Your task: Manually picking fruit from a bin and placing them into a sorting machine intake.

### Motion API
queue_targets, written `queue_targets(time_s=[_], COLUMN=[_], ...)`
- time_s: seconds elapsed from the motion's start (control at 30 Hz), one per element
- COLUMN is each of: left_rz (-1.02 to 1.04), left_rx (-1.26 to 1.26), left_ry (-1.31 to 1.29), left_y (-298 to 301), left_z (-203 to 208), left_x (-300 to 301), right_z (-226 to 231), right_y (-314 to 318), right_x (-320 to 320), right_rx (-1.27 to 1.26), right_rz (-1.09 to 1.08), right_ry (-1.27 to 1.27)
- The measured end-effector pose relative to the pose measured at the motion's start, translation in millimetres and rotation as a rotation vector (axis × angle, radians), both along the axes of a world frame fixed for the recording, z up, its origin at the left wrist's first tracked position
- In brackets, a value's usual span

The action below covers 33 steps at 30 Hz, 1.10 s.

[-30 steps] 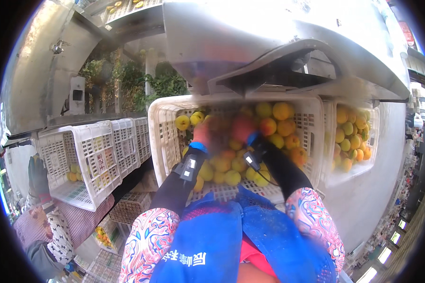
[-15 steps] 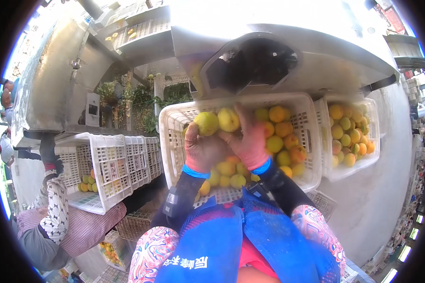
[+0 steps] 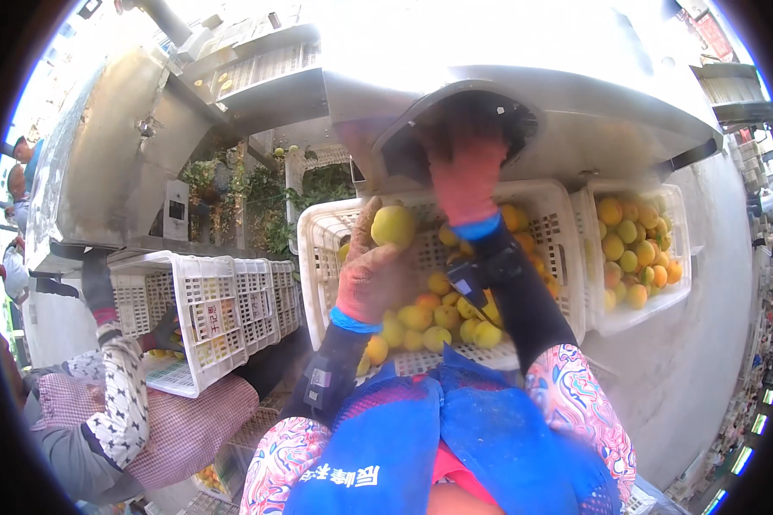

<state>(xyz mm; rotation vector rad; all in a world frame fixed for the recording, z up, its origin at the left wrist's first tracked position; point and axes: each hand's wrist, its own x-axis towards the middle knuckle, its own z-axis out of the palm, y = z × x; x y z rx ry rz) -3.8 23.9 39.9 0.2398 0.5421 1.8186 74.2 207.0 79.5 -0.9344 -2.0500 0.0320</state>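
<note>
My left hand, in a pinkish work glove, holds a yellow-green round fruit between thumb and fingers above a white plastic crate. More yellow and orange fruit lies in the crate, mostly along its near side and right end. My right hand, gloved the same way, reaches past the far rim into the dark opening of a metal machine. Its fingers are blurred and lost in the shadow, so what they hold, if anything, is hidden.
At the right stands a second white crate full of fruit. White crates line the left side, where another person reaches into one. The machine's metal panel overhangs the far rim. Leafy branches show behind at the left.
My right hand has moved up and away from the left, from over the crate into the machine's opening. One of two fruits held over the crate is out of sight; my left hand keeps one.
</note>
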Motion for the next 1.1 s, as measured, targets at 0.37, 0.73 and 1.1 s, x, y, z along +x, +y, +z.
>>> queue_targets(time_s=[0.37, 0.73, 1.1], left_rz=[0.006, -0.02, -0.681], left_rx=[-0.059, -0.155, -1.01], left_ry=[0.477, 0.515, 1.855], left_y=[-12.9, 22.1, 29.9], left_z=[13.1, 58.7, -208.5], left_x=[7.4, -11.4, -5.9], right_z=[-8.1, 9.2, 7.0], right_y=[-107.7, -85.8, 5.7], right_x=[48.0, 46.2, 10.7], right_rx=[-0.402, -0.35, 0.151], right_rz=[0.435, 0.258, 0.219], right_ry=[0.037, 0.166, 0.193])
